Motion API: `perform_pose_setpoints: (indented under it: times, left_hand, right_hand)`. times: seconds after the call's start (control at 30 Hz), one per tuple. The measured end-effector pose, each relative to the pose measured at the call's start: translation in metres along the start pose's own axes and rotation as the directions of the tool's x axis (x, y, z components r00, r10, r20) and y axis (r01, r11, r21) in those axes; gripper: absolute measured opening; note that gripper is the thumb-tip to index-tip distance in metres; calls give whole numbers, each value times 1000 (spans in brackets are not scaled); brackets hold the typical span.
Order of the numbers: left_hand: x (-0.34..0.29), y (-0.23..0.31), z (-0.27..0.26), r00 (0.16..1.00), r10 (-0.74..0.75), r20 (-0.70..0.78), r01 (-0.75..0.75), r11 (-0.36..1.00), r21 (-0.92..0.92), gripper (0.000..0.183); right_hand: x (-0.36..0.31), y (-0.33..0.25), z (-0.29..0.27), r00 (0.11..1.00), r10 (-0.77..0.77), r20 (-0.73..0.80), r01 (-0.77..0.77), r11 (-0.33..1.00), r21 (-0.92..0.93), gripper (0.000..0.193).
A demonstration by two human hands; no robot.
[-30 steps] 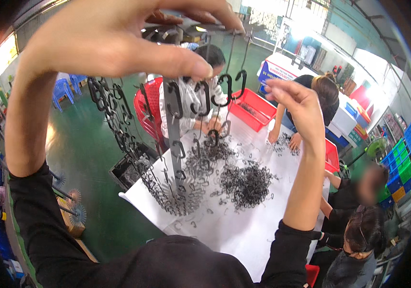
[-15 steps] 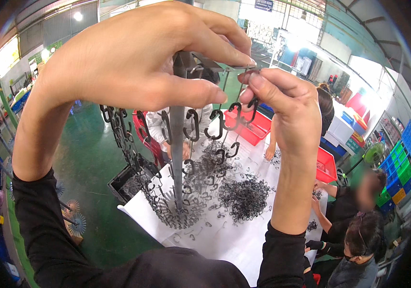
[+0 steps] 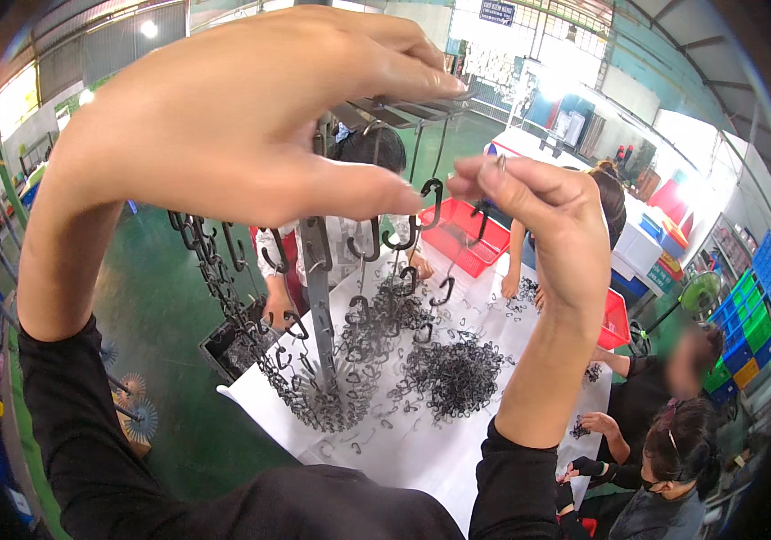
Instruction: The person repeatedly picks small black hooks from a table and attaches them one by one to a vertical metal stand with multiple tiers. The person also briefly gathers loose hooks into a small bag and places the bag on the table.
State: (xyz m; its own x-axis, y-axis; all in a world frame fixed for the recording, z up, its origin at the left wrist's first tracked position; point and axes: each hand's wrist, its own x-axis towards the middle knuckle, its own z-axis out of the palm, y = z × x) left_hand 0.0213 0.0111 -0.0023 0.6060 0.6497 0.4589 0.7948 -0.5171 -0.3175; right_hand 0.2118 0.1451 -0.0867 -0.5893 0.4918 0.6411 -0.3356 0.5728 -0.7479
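Note:
My left hand (image 3: 259, 126) arches over the top of a grey metal rack, thumb and fingers apart, its fingertips by the rack's flat top arms (image 3: 394, 112). Facing it on the right, my right hand (image 3: 538, 193) pinches the upper end of a thin wire strand. A black C-shaped hook (image 3: 481, 223) hangs just below those fingers, another (image 3: 444, 290) lower down. Other strands of black hooks (image 3: 241, 315) hang round the rack's grey post (image 3: 318, 297). My left hand covers part of the rack's top.
On the white-covered table (image 3: 403, 477) lies a pile of black hooks (image 3: 455, 376). Red baskets (image 3: 466, 236) stand beyond it. A black crate (image 3: 219, 346) is at the left. Co-workers sit at the right and the far side, one with a gloved hand (image 3: 588, 466).
My right hand has drawn slightly right and down with the wire strand, away from the rack's top arms. My left thumb has dropped lower. The hanging hooks have shifted.

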Motion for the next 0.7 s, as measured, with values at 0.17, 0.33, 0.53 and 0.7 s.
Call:
perform_pose_setpoints:
  times: [0.17,0.33,0.53,0.7]
  left_hand:
    - [-1,-9,-9,997,55,46,-45,981,-188,55]
    - [-3,-11,-2,994,105,18,-102,987,-121,51]
    - [1,-9,3,996,84,-18,-85,993,-82,48]
    - [4,-3,6,999,55,-2,-55,998,-39,50]
  right_hand:
    - [9,3,20,996,-57,-69,61,996,60,23]
    - [9,9,27,989,-112,-95,125,981,146,18]
    - [-5,13,5,973,-107,-204,146,971,189,16]
    - [-9,6,-8,997,-14,70,10,998,66,16]
